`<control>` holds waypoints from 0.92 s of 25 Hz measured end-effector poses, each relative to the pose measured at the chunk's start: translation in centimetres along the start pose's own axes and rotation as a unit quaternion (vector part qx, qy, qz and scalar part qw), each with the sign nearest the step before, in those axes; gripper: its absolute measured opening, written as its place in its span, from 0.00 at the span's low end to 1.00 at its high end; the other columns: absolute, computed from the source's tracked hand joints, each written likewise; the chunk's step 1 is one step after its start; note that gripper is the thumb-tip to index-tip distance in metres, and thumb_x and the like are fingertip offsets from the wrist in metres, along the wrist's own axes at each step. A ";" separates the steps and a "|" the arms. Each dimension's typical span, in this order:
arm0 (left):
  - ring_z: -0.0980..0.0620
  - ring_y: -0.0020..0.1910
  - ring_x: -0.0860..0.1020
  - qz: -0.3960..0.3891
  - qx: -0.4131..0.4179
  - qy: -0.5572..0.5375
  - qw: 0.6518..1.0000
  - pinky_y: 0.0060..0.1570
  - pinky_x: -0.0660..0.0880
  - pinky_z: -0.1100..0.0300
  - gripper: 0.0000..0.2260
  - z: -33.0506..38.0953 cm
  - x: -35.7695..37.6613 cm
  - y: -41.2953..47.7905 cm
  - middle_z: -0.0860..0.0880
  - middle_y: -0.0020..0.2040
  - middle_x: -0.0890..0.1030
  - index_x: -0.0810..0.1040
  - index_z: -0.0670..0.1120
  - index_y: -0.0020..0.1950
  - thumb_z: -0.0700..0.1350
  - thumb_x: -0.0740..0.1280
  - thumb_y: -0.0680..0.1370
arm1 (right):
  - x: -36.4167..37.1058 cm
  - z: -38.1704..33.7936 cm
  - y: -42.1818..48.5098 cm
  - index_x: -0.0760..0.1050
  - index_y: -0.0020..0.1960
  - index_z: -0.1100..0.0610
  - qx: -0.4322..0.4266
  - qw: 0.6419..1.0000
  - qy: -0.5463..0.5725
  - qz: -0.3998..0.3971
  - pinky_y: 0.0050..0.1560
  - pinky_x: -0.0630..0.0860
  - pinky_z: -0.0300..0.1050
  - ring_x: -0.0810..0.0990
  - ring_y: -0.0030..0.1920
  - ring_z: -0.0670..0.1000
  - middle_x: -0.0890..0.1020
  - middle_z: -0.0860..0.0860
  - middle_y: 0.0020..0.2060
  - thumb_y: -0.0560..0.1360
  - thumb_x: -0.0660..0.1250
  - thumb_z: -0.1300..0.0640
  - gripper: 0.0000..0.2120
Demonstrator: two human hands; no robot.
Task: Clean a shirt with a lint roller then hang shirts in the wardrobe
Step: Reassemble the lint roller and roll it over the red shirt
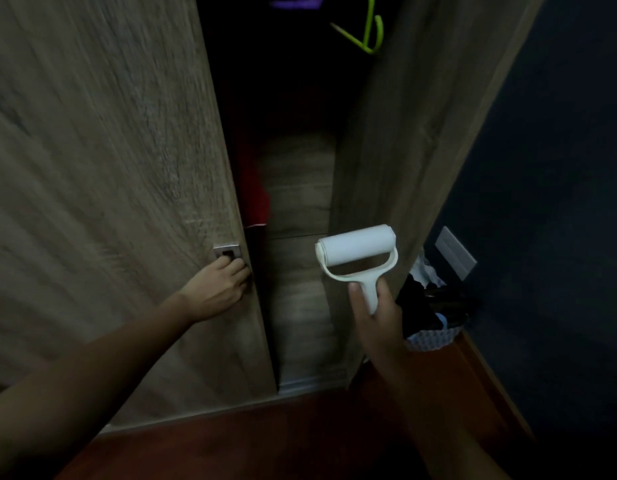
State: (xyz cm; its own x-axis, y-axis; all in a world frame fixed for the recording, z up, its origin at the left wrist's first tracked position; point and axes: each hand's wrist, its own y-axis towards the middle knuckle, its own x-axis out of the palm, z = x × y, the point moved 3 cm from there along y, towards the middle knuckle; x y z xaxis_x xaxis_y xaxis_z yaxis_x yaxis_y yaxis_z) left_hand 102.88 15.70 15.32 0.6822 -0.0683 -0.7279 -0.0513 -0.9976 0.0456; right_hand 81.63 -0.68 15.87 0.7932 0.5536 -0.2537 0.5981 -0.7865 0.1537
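Holding the white plastic lint roller [356, 252] upright before the open gap, the right grip [374, 308] clasps its handle while the left grip [219, 285] curls on the square metal pull [226, 251] of the wood-grain wardrobe door [109, 168].

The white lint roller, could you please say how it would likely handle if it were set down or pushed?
The lint roller is probably light: the right hand holds it up by its short handle alone. Its cylindrical drum would likely roll when pushed. The plastic frame looks stiff, not floppy.
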 end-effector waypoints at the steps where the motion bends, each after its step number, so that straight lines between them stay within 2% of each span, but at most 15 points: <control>1: 0.46 0.39 0.68 -0.009 -0.003 0.005 1.000 0.37 0.61 0.53 0.14 -0.6 0.4 -2.0 0.45 0.35 0.77 0.79 0.41 0.33 0.42 0.57 0.73 | 1.4 -0.5 -0.7 0.72 0.46 0.46 -0.007 1.000 -0.005 -0.006 0.42 0.77 0.42 0.79 0.39 0.41 0.80 0.47 0.36 0.76 0.63 0.48 0.03; 3: 0.46 0.37 0.69 -0.028 -0.009 0.014 0.999 0.38 0.61 0.54 0.15 -1.7 1.3 -5.9 0.46 0.34 0.77 0.79 0.42 0.32 0.42 0.57 0.73 | 4.0 -1.5 -2.1 0.72 0.47 0.48 -0.016 1.000 0.007 -0.021 0.42 0.76 0.44 0.79 0.39 0.43 0.80 0.49 0.37 0.76 0.63 0.48 0.04; 8: 0.46 0.36 0.70 -0.073 -0.022 0.028 0.997 0.39 0.62 0.54 0.15 -4.0 3.0 -13.5 0.47 0.33 0.76 0.79 0.44 0.29 0.42 0.58 0.72 | 8.8 -3.6 -4.8 0.74 0.47 0.53 -0.040 0.999 0.011 -0.018 0.35 0.71 0.31 0.77 0.35 0.39 0.78 0.46 0.32 0.76 0.64 0.52 0.05; 13: 0.46 0.35 0.74 -0.088 -0.042 0.025 0.995 0.40 0.63 0.53 0.15 -5.8 3.6 -19.3 0.47 0.33 0.77 0.80 0.43 0.30 0.41 0.57 0.72 | 11.9 -4.6 -7.1 0.73 0.47 0.53 -0.043 0.999 0.005 -0.017 0.34 0.70 0.28 0.77 0.35 0.37 0.78 0.45 0.33 0.76 0.64 0.51 0.05; 16: 0.46 0.37 0.75 -0.102 -0.050 0.036 0.993 0.42 0.64 0.53 0.17 -6.4 4.5 -22.1 0.47 0.35 0.79 0.83 0.45 0.34 0.42 0.55 0.72 | 12.9 -5.0 -7.8 0.72 0.47 0.54 -0.047 0.999 0.000 -0.016 0.34 0.70 0.30 0.77 0.35 0.37 0.78 0.45 0.33 0.76 0.63 0.51 0.06; 19: 0.46 0.38 0.76 -0.117 -0.063 0.034 0.991 0.43 0.65 0.53 0.10 -7.5 5.1 -24.2 0.47 0.37 0.80 0.83 0.45 0.35 0.43 0.63 0.70 | 13.6 -5.5 -8.3 0.73 0.48 0.54 -0.057 0.998 0.001 -0.017 0.34 0.71 0.28 0.77 0.36 0.38 0.78 0.45 0.34 0.77 0.63 0.52 0.05; 21: 0.46 0.38 0.76 -0.101 -0.088 0.010 0.991 0.41 0.69 0.53 0.05 -7.6 4.8 -24.8 0.47 0.37 0.80 0.83 0.45 0.35 0.44 0.68 0.68 | 13.7 -5.9 -8.3 0.73 0.49 0.54 -0.058 0.998 0.001 -0.014 0.34 0.70 0.27 0.77 0.36 0.37 0.78 0.45 0.35 0.77 0.63 0.53 0.05; 23: 0.47 0.36 0.77 -0.033 -0.097 -0.026 0.994 0.36 0.72 0.56 0.08 -7.0 3.3 -23.4 0.47 0.37 0.80 0.82 0.45 0.36 0.46 0.65 0.70 | 13.6 -6.1 -8.1 0.73 0.50 0.52 -0.054 0.999 -0.002 -0.005 0.34 0.70 0.26 0.77 0.36 0.36 0.79 0.45 0.36 0.77 0.63 0.52 0.05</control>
State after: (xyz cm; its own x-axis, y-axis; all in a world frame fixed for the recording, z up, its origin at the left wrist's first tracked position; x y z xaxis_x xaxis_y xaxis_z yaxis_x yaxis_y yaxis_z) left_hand 111.38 38.82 16.63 0.6406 -0.0070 -0.7678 0.1383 -0.9825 0.1244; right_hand 88.27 14.85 16.98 0.7866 0.5602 -0.2598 0.6153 -0.7468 0.2525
